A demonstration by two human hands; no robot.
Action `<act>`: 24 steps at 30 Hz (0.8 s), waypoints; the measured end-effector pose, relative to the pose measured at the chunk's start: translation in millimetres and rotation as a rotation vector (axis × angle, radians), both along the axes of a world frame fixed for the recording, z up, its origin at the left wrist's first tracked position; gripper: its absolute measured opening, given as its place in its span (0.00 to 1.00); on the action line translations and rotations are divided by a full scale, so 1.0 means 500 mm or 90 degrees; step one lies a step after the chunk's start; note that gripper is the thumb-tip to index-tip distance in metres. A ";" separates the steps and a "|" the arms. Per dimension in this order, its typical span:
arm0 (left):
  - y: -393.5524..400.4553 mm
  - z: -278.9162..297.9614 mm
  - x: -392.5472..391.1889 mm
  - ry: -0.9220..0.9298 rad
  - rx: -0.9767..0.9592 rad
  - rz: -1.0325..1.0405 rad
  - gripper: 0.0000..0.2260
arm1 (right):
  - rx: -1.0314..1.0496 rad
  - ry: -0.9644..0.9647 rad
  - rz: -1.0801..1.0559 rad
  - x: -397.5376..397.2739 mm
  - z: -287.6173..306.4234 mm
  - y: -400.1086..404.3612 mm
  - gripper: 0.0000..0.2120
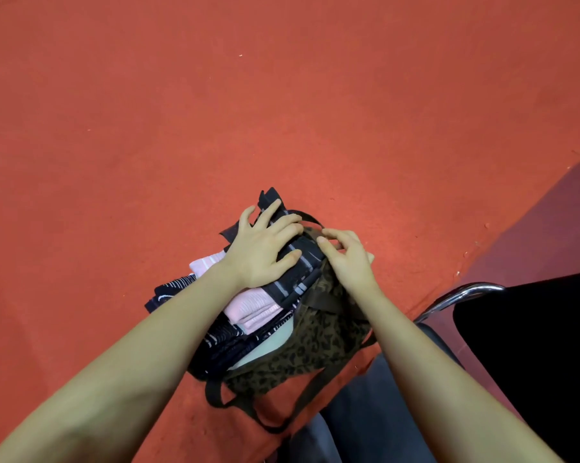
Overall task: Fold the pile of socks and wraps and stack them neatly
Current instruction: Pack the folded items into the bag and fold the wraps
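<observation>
Currently pressing the left hand (262,252) flat, fingers spread and straight, onto the dark grey striped folded cloth (297,279) topping the stack of folded pink and black-and-white striped socks and wraps (248,309); pinning only, clasping nothing. Curling the right hand (347,259) over the far rim of the brown leopard-print fabric bag (315,349), thumb and forefinger closing near its dark webbing strap (310,218); not showing whether anything is actually pinched there, so not telling. Resting the stack on the red felt-like surface (282,95) against the left side of the bag's open mouth, with the pale lining (275,342) showing just beneath; not telling whether any layer is already inside. Risking, in judgement, a sideways slide of the top cloth, since its far corner is overhanging the stack beyond the fingertips and only downward pressure is holding it. Risking also a collapse of the lower striped layers, already fanning out toward the near left, if the palm is lifting unevenly. Risking snagging of the loose strap loops (222,396) around the stack, or dragging of the limp bag, if the right hand is pulling before the stack is steadied.
</observation>
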State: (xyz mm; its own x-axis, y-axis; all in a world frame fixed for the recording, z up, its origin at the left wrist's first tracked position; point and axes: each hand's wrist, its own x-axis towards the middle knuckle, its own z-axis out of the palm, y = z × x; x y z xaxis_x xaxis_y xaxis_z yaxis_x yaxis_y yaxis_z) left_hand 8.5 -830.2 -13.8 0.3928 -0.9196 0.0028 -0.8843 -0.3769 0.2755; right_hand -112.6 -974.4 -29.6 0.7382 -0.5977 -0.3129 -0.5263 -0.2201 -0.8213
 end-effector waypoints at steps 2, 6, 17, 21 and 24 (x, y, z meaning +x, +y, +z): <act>0.020 -0.004 -0.006 -0.012 -0.023 0.006 0.23 | 0.018 0.017 0.023 0.004 0.003 0.001 0.13; 0.040 -0.005 -0.015 -0.032 -0.042 0.007 0.21 | -0.032 0.042 0.081 0.010 0.018 0.007 0.14; 0.046 0.005 -0.044 -0.030 -0.026 0.041 0.20 | -0.429 0.048 0.084 0.018 0.044 0.025 0.13; 0.034 0.005 -0.069 -0.032 -0.033 0.034 0.21 | -0.479 -0.073 -0.023 0.021 0.065 0.031 0.13; 0.022 0.008 -0.079 -0.023 -0.031 0.024 0.21 | -0.498 -0.119 -0.032 0.010 0.071 0.042 0.15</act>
State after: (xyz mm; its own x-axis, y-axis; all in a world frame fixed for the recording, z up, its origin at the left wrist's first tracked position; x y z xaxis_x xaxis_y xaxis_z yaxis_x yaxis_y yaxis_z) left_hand -31.1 -819.4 -9.9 0.4262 -0.9025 0.0625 -0.8793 -0.3970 0.2630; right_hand -107.7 -953.2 5.7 0.7039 -0.6260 0.3357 -0.4201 -0.7480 -0.5139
